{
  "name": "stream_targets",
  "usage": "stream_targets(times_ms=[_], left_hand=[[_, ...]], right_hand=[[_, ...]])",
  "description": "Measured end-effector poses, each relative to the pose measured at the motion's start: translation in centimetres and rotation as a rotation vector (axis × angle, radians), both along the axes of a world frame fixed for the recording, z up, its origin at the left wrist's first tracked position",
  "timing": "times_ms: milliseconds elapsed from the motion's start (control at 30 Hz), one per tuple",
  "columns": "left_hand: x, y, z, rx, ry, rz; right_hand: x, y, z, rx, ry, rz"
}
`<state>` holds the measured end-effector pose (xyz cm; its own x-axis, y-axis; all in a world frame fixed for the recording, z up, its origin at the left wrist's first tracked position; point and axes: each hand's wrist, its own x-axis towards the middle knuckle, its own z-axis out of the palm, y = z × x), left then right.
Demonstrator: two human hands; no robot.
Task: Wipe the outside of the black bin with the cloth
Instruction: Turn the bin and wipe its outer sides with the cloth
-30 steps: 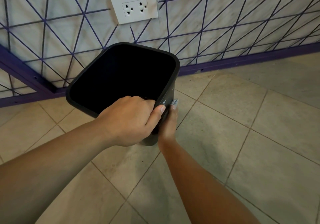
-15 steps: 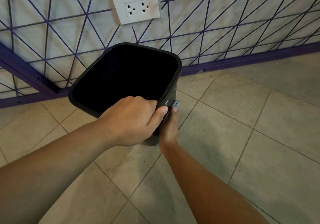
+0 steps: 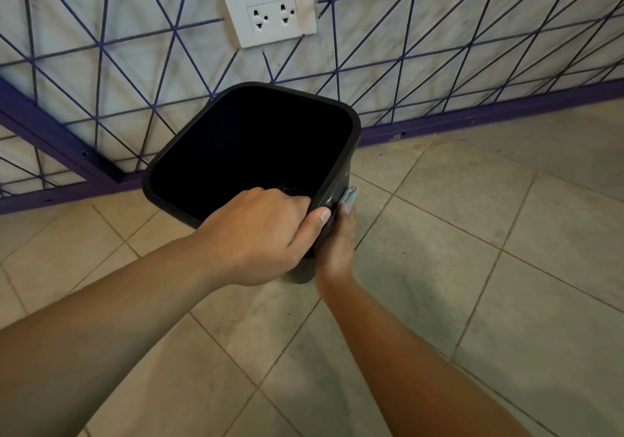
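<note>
Beige floor tiles (image 3: 439,268) are carrying the black bin (image 3: 341,126), which is leaning tilted with its base resting on them, close to the purple skirting (image 3: 472,119).

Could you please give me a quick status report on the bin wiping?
Left hand grips black bin by its near rim. Right hand presses cloth on the bin's right outer wall. Nothing in the way.
</note>
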<state>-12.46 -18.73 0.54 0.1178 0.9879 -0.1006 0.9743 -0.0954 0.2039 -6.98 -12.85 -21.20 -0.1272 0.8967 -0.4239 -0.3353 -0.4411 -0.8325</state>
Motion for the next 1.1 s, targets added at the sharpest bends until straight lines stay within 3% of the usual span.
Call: stream_targets(times_ms=[167,500,567,667,800,900,1100], left_hand=[[0.0,-0.1,0.1,-0.003,0.005,0.003],[0.0,-0.1,-0.1,0.007,-0.036,0.015],[0.0,0.0,0.0,0.014,-0.035,0.011],[0.0,-0.1,0.0,0.017,-0.040,0.012],[0.0,-0.2,-0.1,0.026,-0.029,0.008],[0.0,-0.2,-0.1,0.033,-0.032,0.009],[0.0,-0.1,-0.1,0.024,-0.029,0.014]], right_hand=[[-0.8,1.4,-3.9,-0.105,0.045,-0.015],[-0.4,-0.7,0.2,-0.040,0.048,0.025],[-0.5,-1.1,-0.6,-0.005,0.021,0.000],[-0.2,-0.1,-0.8,-0.116,0.099,-0.018],[-0.6,-1.1,-0.3,-0.042,0.013,-0.004],[-0.9,-0.3,-2.7,-0.072,0.063,-0.038],[-0.2,-1.2,-0.8,-0.075,0.020,0.030]])
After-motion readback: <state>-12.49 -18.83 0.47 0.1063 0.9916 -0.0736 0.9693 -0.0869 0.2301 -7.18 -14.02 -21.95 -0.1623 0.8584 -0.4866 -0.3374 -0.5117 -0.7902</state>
